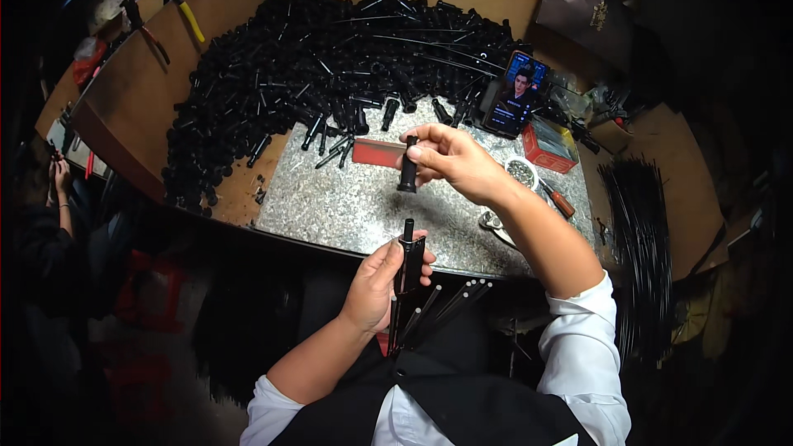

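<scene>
Above the grey speckled worktop [330, 198], my right hand [464, 167] pinches a short black cylindrical sleeve [407, 175] between thumb and fingers, its wider end facing down. Lower down, by the front edge, my left hand [370, 287] is closed round a black bracket-like part [411, 263] with a thin dark rod [409, 230] standing up out of it. A gap separates the rod's tip from the sleeve above it. Several long black rods with pale ends [450, 304] lie slanting below my left hand. My palm hides part of what it holds.
A big heap of black tubular parts [330, 74] fills the wooden-walled back. Near it are a red block [376, 153], a phone [519, 97], a red box [547, 153], a bowl of small metal bits [521, 170] and a screwdriver [562, 201]. Another person's hands [62, 180] show far left.
</scene>
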`<state>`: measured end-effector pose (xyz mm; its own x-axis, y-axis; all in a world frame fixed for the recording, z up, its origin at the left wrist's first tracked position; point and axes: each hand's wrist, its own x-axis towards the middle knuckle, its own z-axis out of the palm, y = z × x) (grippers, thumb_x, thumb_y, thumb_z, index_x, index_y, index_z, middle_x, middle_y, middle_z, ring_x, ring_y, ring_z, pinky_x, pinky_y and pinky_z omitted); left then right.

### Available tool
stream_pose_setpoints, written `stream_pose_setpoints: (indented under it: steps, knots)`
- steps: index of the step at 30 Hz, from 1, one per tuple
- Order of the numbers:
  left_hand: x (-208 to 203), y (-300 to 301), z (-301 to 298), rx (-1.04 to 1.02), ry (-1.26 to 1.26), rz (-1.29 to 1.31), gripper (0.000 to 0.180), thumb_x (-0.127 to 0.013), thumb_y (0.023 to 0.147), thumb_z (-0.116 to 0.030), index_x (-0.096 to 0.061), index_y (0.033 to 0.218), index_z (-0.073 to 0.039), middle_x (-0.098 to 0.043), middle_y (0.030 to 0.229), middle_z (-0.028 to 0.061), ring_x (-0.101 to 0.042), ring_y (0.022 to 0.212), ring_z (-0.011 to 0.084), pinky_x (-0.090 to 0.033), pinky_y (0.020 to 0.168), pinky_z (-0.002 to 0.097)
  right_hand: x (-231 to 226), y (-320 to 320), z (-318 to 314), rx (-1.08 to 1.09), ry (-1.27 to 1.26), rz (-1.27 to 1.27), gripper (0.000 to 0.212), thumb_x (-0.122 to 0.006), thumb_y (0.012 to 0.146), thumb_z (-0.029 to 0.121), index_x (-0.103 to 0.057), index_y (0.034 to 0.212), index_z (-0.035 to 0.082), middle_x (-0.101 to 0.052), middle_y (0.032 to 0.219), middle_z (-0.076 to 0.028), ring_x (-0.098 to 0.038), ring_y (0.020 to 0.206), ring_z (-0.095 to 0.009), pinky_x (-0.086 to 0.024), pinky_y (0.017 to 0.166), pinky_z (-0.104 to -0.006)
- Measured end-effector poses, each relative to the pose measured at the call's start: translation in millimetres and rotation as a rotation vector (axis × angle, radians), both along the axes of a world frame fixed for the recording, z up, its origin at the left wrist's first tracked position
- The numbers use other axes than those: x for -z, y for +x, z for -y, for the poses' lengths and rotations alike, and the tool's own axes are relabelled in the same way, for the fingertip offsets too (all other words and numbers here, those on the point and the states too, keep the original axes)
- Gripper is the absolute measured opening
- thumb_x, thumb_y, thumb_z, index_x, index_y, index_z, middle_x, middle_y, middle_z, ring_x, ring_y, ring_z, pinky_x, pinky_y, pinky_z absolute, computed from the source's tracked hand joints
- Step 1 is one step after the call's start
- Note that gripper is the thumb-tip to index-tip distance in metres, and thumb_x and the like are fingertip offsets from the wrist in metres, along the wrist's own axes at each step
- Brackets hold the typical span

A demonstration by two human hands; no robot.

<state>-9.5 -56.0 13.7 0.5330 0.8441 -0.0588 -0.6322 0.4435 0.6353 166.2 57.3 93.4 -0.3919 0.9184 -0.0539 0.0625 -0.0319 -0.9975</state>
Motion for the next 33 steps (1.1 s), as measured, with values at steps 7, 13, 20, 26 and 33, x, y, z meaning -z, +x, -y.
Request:
stream_pose_setpoints:
  steps: [7,13,20,26,33]
  knots:
    - [-4.8,0.6,7.3,-0.031,0.040,-0.032,0.043,-0.038,0.101,-0.029,-0.047,0.128,0.002,-0.060,0.097,0.0077,-0.057,0.084,0.0113,-0.048,0.077,0.0260,-14.5,-5.3,43.8,0.026,-0.113,-0.070,0.030,-0.058,0.092,0.019,-0.050,0.115,0.003,-0.064,0.098,-0.012,-0.061,0.084,-0.013,-0.051,0.072,-0.0253]
    - [-6.0,-1.0,12.7,-0.039,0.071,-0.036,0.040,-0.039,0.101,-0.029,-0.051,0.123,0.001,-0.061,0.096,0.0058,-0.056,0.083,0.0096,-0.047,0.075,0.0252,-14.7,-11.2,58.5,0.017,-0.123,-0.062,0.028,-0.057,0.092,0.016,-0.049,0.115,0.003,-0.063,0.099,-0.012,-0.061,0.085,-0.014,-0.050,0.071,-0.0265]
    - [-4.7,-2.1,12.1,-0.050,0.066,-0.036,0.038,-0.041,0.100,-0.030,-0.054,0.118,0.000,-0.060,0.095,0.0056,-0.056,0.083,0.0095,-0.048,0.073,0.0244,-15.2,-10.4,59.8,-0.025,-0.102,-0.066,0.034,-0.059,0.090,0.016,-0.048,0.120,0.002,-0.063,0.101,-0.014,-0.063,0.093,-0.020,-0.053,0.078,-0.0322]
    - [-2.2,-0.7,10.7,-0.051,0.078,-0.022,0.036,-0.041,0.100,-0.030,-0.057,0.113,0.000,-0.060,0.094,0.0053,-0.056,0.082,0.0096,-0.048,0.073,0.0243,-22.5,-16.5,60.8,-0.027,-0.019,0.037,0.039,-0.062,0.089,0.016,-0.049,0.124,0.002,-0.062,0.095,-0.010,-0.061,0.085,-0.014,-0.051,0.072,-0.0283]
    - [-3.5,-2.2,10.7,-0.079,0.090,-0.062,0.036,-0.040,0.100,-0.030,-0.058,0.108,0.000,-0.061,0.093,0.0046,-0.055,0.082,0.0093,-0.048,0.072,0.0241,-23.8,-22.9,66.1,-0.058,0.096,0.215,0.047,-0.065,0.087,0.015,-0.049,0.127,0.000,-0.059,0.091,-0.005,-0.056,0.084,-0.009,-0.048,0.073,-0.0245]
